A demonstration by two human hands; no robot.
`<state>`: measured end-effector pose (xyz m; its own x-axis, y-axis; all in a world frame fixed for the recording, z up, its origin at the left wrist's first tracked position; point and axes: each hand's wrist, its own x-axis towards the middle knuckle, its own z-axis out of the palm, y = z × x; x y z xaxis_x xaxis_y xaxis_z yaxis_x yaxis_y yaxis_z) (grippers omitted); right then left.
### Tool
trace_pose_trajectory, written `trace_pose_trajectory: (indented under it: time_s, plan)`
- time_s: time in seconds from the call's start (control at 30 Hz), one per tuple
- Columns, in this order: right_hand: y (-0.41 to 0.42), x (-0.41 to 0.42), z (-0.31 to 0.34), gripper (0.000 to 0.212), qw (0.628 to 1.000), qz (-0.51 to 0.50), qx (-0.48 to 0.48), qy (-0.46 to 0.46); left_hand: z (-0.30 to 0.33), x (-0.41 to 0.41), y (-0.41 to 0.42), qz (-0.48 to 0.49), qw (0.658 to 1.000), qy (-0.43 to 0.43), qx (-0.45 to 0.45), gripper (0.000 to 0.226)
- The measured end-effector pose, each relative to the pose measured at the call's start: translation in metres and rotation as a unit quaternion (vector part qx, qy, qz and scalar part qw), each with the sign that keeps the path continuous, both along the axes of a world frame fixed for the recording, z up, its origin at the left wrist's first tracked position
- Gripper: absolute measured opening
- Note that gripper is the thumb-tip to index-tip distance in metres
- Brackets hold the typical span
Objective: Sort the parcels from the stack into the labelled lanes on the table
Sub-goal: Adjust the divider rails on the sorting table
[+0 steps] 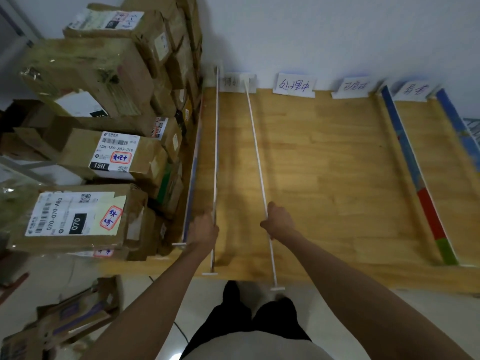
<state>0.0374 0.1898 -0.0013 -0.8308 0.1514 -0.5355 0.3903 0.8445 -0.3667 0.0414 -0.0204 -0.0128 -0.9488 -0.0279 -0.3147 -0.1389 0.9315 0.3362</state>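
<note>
While parcels (85, 162) wait stacked, left hand (204, 229) and right hand (279, 220) each grip a divider rail (255, 149), spacing lanes on the table (324, 165).

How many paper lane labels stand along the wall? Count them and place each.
4. Far-left label, partly hidden behind a white divider rod; second label; third label; far-right label between the coloured dividers. None seems fully hidden.

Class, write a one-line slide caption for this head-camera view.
Left hand and right hand each grip a white divider rail on the wooden table beside stacked parcels.
</note>
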Motion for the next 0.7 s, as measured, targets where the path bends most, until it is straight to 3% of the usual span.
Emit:
trace_pose_trajectory:
  time_s: [0.47, 0.7]
  plan:
    - [0.202, 0.065, 0.007, 0.030, 0.999, -0.027, 0.044, 0.015, 0.003, 0.038, 0.135, 0.002, 1.000, -0.006, 0.021, 0.052]
    - [0.263, 0.071, 0.002, 0.025, 0.998, -0.047, 0.031, -0.003, 0.001, 0.044, 0.173, 0.003, 1.000, -0.023, 0.010, 0.049]
